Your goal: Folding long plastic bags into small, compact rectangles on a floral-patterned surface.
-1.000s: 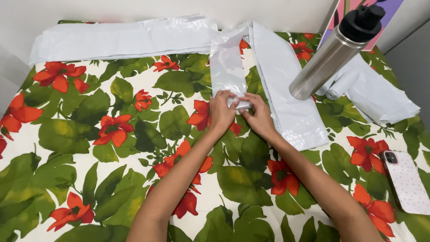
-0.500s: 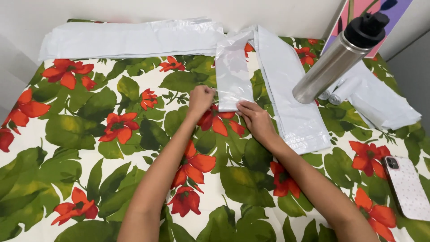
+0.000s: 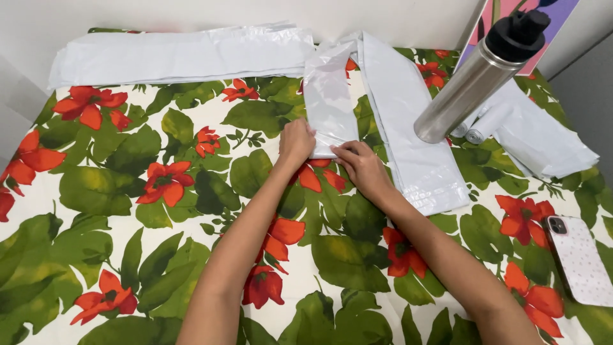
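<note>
A narrow folded strip of white plastic bag (image 3: pixel 329 96) lies lengthwise on the flowered tablecloth (image 3: pixel 128 191). My left hand (image 3: pixel 296 142) presses on the strip's near left corner. My right hand (image 3: pixel 361 166) rests with its fingertips on the strip's near edge, just to the right. Both hands lie flat against the bag rather than closed round it.
A stack of folded white bags (image 3: pixel 182 54) lies along the far edge. Another long folded bag (image 3: pixel 415 128) lies right of the strip. A steel bottle with a black cap (image 3: pixel 476 80) leans at the right, small bag rolls (image 3: pixel 488 124) beside it. A phone (image 3: pixel 581 259) lies near right.
The bag's near end was bunched between my hands a second ago. It now lies flat and straight, and both hands have shifted slightly toward its near edge.
</note>
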